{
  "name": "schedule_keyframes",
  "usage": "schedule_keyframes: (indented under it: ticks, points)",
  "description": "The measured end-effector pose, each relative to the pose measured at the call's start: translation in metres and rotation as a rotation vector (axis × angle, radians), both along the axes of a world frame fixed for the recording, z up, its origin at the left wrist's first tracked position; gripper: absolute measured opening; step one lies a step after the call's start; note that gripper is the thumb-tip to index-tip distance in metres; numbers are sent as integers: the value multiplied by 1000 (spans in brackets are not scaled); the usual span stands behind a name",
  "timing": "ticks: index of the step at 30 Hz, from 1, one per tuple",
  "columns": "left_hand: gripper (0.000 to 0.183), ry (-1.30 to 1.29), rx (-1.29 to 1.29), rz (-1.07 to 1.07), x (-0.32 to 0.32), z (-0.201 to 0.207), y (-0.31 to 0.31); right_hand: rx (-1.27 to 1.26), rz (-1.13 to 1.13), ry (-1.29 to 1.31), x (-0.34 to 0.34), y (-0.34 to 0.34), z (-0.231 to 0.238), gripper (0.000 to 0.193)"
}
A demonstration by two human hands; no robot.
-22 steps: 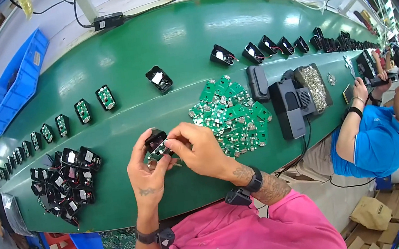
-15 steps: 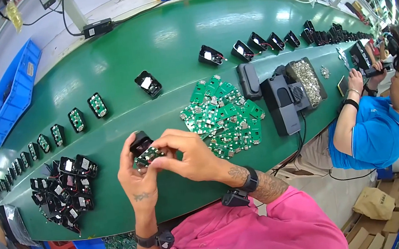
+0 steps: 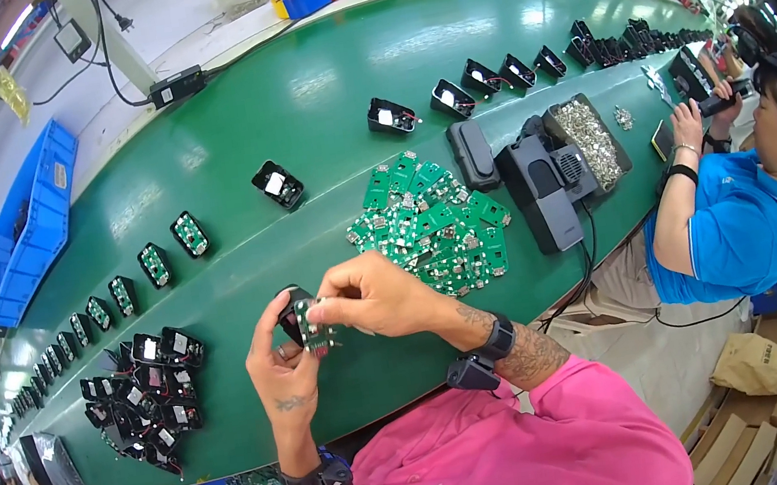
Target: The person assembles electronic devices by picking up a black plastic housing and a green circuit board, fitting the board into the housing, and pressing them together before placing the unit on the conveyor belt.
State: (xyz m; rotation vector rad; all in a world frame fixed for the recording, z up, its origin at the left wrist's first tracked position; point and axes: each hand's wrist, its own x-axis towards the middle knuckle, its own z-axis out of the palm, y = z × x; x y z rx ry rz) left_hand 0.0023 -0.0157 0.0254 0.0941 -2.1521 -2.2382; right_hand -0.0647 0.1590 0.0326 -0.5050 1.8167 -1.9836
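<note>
Left hand: closed round one black housing. Right hand: pinching one green circuit board, just beside that housing. Right of grip: board pile. Left: housing heap. Beyond: lone housing. Farther left: blue bin.

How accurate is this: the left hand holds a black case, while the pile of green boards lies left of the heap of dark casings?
Not quite: in the head view, the pile of green boards lies to the right of the heap of dark casings. The left hand does hold a black case.
</note>
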Motion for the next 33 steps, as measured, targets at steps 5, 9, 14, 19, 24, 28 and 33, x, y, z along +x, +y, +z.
schedule_keyframes:
  ticks: [5,9,14,19,24,28,33]
  points:
    - [50,111,-277,157,0,-13,4,144,-2,180,3,-10,3,36]
    - [50,188,-188,229,-6,-13,13,174,-63,466,8,-11,-1,29]
    - [56,75,-166,277,-5,-19,5,146,15,450,18,-12,-5,25]
    - [59,401,-515,254,-6,-13,3,157,125,414,14,-10,-1,23]
    - [59,320,-430,297,-5,-14,13,242,-19,392,12,-11,0,26]
    - [56,179,-260,249,-2,-7,8,286,-138,462,15,-17,1,27]
    - [51,61,133,159,-2,5,10,354,-254,598,15,-18,-7,33]
